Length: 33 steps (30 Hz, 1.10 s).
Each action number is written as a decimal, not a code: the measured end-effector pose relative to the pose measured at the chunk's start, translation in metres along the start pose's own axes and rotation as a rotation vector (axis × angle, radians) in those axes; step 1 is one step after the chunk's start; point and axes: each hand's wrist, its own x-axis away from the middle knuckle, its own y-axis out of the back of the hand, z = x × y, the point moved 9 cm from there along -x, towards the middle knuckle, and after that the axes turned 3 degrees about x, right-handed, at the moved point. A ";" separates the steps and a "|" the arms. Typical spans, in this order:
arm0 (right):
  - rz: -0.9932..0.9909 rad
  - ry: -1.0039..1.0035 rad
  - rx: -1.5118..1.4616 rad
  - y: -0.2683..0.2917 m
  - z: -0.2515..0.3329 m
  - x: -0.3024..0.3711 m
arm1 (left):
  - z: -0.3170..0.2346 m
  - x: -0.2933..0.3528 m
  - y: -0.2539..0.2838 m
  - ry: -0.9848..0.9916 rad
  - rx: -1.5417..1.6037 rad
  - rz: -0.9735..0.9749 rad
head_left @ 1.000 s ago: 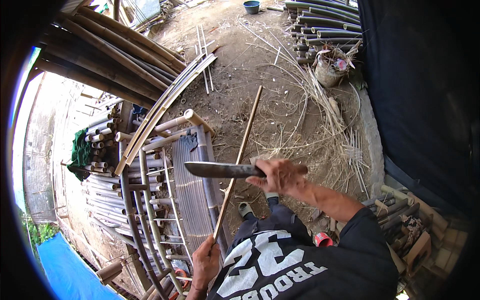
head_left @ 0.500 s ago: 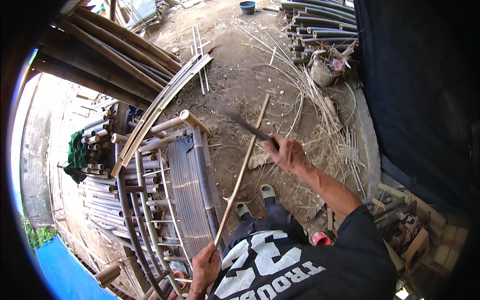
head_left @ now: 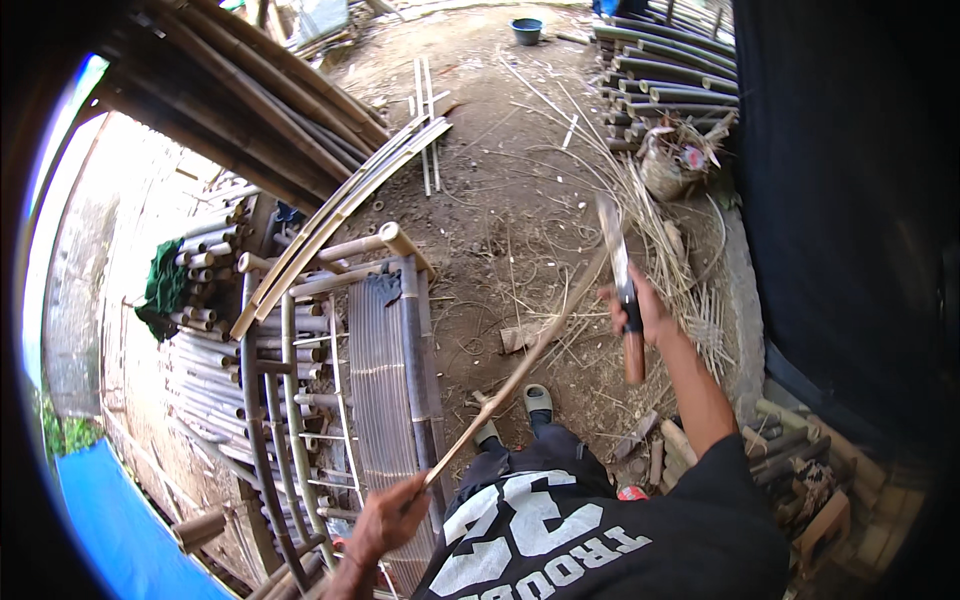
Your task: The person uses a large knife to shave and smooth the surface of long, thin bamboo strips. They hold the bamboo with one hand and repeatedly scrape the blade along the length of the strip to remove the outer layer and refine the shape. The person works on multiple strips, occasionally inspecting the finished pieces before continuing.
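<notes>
A long, thin bamboo strip [head_left: 520, 376] slants across in front of me, its far end up and to the right. My left hand [head_left: 385, 518] is closed around its near end, beside the bamboo bench. My right hand [head_left: 648, 306] grips a large knife [head_left: 633, 345] with a dark and brown wooden handle; the blade points away from me. The knife is close to the right of the strip's far end; I cannot tell whether they touch. Some fingers of that hand reach toward the strip.
On my left stands a bamboo bench [head_left: 408, 330] with long split strips [head_left: 345, 215] leaning over it. Bamboo poles are stacked [head_left: 665, 75] at the far right near a filled sack [head_left: 668, 165]. Shavings [head_left: 640, 205] litter the dirt floor. A dark sheet [head_left: 840, 200] hangs on the right.
My right hand has moved right, and the knife has turned from lying across the strip to pointing away. The strip's far end has swung right. My left hand still holds it.
</notes>
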 end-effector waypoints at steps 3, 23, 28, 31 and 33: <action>0.097 -0.015 0.122 -0.016 -0.041 0.031 | -0.031 -0.047 0.010 -0.320 -0.187 0.104; 0.071 0.320 0.199 -0.052 -0.152 0.233 | -0.196 -0.034 -0.153 -1.197 0.051 0.364; -0.095 0.181 0.079 -0.092 -0.195 0.236 | -0.195 0.107 -0.182 -1.326 0.238 0.622; -0.222 0.127 0.134 -0.117 -0.221 0.246 | -0.181 0.143 -0.174 -1.401 0.216 0.619; -0.236 0.118 0.116 -0.134 -0.233 0.258 | -0.174 0.160 -0.166 -1.463 0.182 0.609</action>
